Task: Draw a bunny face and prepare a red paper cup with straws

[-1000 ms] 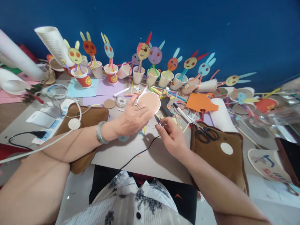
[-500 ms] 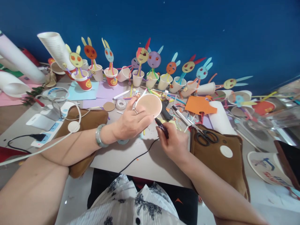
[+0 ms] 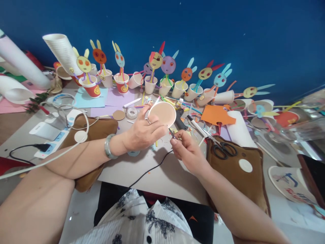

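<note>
Above the middle of a grey table (image 3: 157, 179), a white paper cup (image 3: 164, 113), tilted, open mouth turned toward the viewer; lower wall hidden by the left hand (image 3: 143, 134), fingers curled closed around it. Just beside the cup's near right rim, the tip of a small dark tool (image 3: 172, 133), pinched between thumb and fingers of the right hand (image 3: 189, 150); handle mostly covered, exact kind and any contact with the cup impossible to tell. Behind the cup, a black glue gun (image 3: 180, 121), partly masked. Farther right, black-handled scissors (image 3: 224, 149) overlapping a brown pouch (image 3: 238, 186), blades hard to make out. At the right edge, a dark object (image 3: 315, 173), cut off.
</note>
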Available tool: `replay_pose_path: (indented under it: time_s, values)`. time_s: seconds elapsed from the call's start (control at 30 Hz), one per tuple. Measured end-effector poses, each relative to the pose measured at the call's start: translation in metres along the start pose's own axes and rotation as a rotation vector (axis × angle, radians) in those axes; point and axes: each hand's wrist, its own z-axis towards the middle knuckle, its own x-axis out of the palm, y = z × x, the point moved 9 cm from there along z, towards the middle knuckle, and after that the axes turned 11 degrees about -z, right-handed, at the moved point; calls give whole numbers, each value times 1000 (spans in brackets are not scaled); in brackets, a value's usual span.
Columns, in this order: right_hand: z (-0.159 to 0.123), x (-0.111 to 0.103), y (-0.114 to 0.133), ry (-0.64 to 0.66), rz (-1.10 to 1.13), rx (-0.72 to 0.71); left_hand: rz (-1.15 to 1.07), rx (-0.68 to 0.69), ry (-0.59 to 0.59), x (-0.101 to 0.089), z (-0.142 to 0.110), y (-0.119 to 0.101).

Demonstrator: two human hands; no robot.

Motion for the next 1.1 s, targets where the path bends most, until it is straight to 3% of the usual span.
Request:
replay_pose_path:
  time_s: [0.2, 0.37, 0.47, 0.63, 0.73, 0.8, 0.97, 1.03, 1.1]
  values:
    - [-13, -22, 23, -343, -627, -216, 2, -24, 64, 6, -3, 1]
    - [-21, -23, 34, -503, -1013, -345, -76, -36, 31, 5, -5, 2]
    - [-17, -26, 30, -470, -928, -295, -98, -45, 36, 5, -5, 3]
    - [-2, -12, 4, -95, -224, -64, -89, -12, 6, 1, -2, 1]
    - [0, -3, 0, 14, -30, -15, -95, -18, 4, 0, -1, 1]
    - [-1, -9, 4, -68, -139, -56, -113, -41, 26, 2, -2, 3]
    - [-14, -25, 24, -388, -715, -215, -137, -67, 52, 6, -4, 4]
    - [-17, -26, 27, -440, -822, -236, -133, -115, 43, 7, -3, 8]
    - [-16, -27, 26, -418, -787, -218, -159, -186, 3, 5, -2, 16]
